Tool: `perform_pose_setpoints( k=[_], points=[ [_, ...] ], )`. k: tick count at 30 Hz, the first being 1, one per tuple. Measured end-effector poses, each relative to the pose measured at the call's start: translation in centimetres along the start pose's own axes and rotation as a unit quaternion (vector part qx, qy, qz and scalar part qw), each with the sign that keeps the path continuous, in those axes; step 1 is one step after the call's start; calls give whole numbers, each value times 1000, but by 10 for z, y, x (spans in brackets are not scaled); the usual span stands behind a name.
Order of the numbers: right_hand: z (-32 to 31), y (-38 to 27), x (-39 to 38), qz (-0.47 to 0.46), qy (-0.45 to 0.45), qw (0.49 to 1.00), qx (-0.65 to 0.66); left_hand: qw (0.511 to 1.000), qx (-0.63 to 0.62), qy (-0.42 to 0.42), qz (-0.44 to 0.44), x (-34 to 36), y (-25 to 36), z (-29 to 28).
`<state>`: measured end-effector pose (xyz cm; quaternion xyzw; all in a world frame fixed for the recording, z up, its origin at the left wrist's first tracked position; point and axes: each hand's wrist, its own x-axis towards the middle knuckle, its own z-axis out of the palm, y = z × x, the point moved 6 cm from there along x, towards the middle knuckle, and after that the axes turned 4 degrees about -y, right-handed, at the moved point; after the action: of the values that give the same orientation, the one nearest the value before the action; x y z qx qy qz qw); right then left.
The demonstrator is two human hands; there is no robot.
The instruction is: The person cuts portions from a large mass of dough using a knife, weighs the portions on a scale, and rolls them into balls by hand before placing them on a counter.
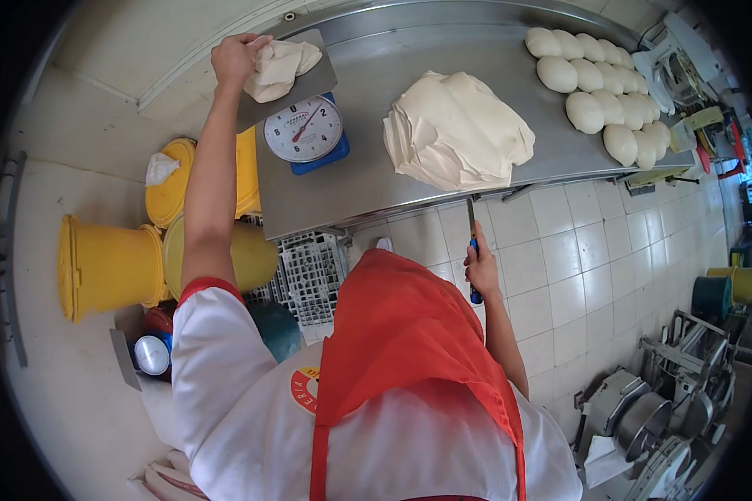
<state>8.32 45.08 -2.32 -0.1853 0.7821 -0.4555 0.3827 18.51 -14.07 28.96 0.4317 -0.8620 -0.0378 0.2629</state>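
Observation:
My left hand (236, 58) grips the edge of a piece of pale dough (282, 68) on the metal pan (316, 82) of a blue kitchen scale (330, 159) with a round white dial. Below and right, my right hand (481, 265) holds a long blade (472, 215) by its blue handle, pointing toward the table's front edge. A large folded mound of dough (457, 129) sits on the steel table (355, 196), between the scale and several rows of rounded dough balls (587, 107).
Yellow lidded buckets (109, 263) and plastic crates (307, 275) stand at left and below the table. Metal machines (643, 417) occupy the lower right, near green and yellow containers (712, 292). More equipment (677, 67) is beyond the table's right end. A tiled floor (568, 263) shows below it.

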Motion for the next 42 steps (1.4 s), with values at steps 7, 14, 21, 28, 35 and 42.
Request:
perform_pose_setpoints(
  k=[7, 14, 21, 28, 35, 42],
  points=[
    [-10, 68, -37, -40, 42, 998, 0, 998, 52, -27, -28, 2, 6, 8],
    [-20, 81, -46, -27, 59, 998, -9, 989, -104, -34, 100, -47, 82, 33],
    [-4, -6, -7, -20, 18, 999, -21, 927, -149, -326, 114, -220, 149, 232],
    [32, -112, 94, -163, 62, 979, -105, 895, -355, -266, -49, -274, 132, 298],
    [78, -184, 157, -162, 69, 966, -191, 904, -332, -233, -134, -291, 106, 307],
    [109, -88, 144, -89, -29, 930, -355, 849, -409, -296, -156, -301, 68, 310]
  ],
)
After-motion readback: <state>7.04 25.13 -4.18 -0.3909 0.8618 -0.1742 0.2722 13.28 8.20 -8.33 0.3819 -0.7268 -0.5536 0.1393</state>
